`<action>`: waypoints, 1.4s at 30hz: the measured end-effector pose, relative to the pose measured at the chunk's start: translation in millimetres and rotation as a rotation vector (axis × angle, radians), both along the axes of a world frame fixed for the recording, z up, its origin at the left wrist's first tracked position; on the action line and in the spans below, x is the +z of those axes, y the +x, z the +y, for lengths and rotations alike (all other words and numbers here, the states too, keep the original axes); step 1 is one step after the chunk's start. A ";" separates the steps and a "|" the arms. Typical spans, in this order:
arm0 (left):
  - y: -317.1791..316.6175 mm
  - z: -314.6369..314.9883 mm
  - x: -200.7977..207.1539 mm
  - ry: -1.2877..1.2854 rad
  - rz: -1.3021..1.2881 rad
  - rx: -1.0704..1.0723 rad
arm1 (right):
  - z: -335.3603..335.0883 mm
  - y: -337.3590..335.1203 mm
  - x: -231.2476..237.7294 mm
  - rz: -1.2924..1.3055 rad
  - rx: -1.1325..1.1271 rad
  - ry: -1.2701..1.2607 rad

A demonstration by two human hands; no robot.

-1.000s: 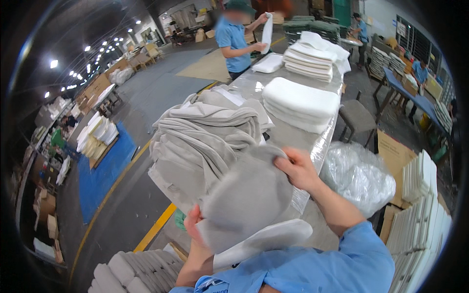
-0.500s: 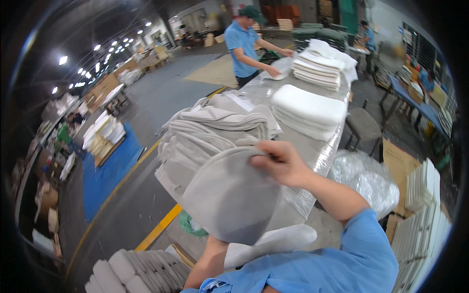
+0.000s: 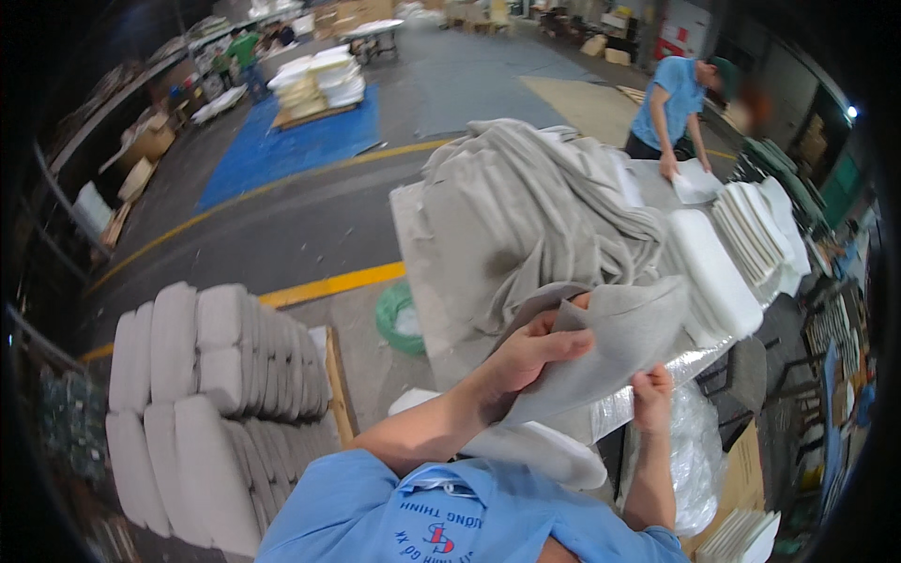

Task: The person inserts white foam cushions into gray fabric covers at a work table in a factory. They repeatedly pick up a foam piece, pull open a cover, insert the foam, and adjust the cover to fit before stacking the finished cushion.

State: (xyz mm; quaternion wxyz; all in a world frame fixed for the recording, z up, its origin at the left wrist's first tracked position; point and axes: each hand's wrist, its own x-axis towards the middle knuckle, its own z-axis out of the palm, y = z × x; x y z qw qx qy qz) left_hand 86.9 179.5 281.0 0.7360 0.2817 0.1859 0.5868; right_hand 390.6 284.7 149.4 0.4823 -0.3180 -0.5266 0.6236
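A light grey fabric cover (image 3: pixel 619 333) is held up in front of my chest, bent and partly gaping at its upper edge. My left hand (image 3: pixel 544 352) is closed on its left side, thumb in front and the other fingers partly hidden by the cloth. The lower right edge is pinched by my right hand (image 3: pixel 651 392). Below the cover, close to my body, lies a white foam pad (image 3: pixel 540 452). Just beyond my hands, a big heap of similar grey fabric covers (image 3: pixel 544 202) lies on the plastic-wrapped table (image 3: pixel 422 281).
Stacked grey cushions (image 3: pixel 211 375) stand at the left by a wooden board (image 3: pixel 338 385). A green bag (image 3: pixel 399 314) sits beside the table. White pads (image 3: pixel 713 272) are piled at its right, near a co-worker (image 3: pixel 671 108) handling a white sheet. Clear plastic wrap (image 3: pixel 690 460) bulges at right.
My view has swung left. The cover has turned and folded from a flat, rounded shape; my left hand has come up from beneath it, and my right hand has moved to its lower edge.
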 end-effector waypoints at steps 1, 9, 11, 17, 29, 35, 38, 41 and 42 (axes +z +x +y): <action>-2.2 -3.4 -3.7 0.031 -0.063 -0.006 | 2.9 19.5 10.6 -0.086 -0.025 0.046; -26.9 -95.0 -103.7 -0.245 -0.423 0.110 | -26.6 6.3 209.9 -0.783 0.435 0.402; -22.6 -118.9 -110.5 -0.343 -0.468 0.120 | -24.6 -25.2 258.1 -0.808 0.903 0.420; -23.0 -134.2 -123.7 -0.283 -0.351 0.193 | -4.2 -192.0 156.8 -0.761 0.709 -0.091; -35.1 -175.9 -125.7 -0.355 -0.273 0.436 | -54.0 -223.0 26.0 -0.374 1.185 -0.747; -21.8 -178.4 -145.4 -0.306 -0.277 0.475 | -62.0 -217.3 45.4 -0.484 1.347 -0.834; -15.3 -181.1 -143.3 -0.375 -0.245 0.554 | -65.9 -224.3 48.6 -0.520 1.398 -0.839; -14.7 -195.0 -137.2 -0.388 -0.316 0.575 | -71.7 -230.7 46.2 -0.548 1.423 -0.814; -14.4 -201.7 -136.6 -0.379 -0.359 0.573 | -73.6 -233.0 45.1 -0.555 1.432 -0.793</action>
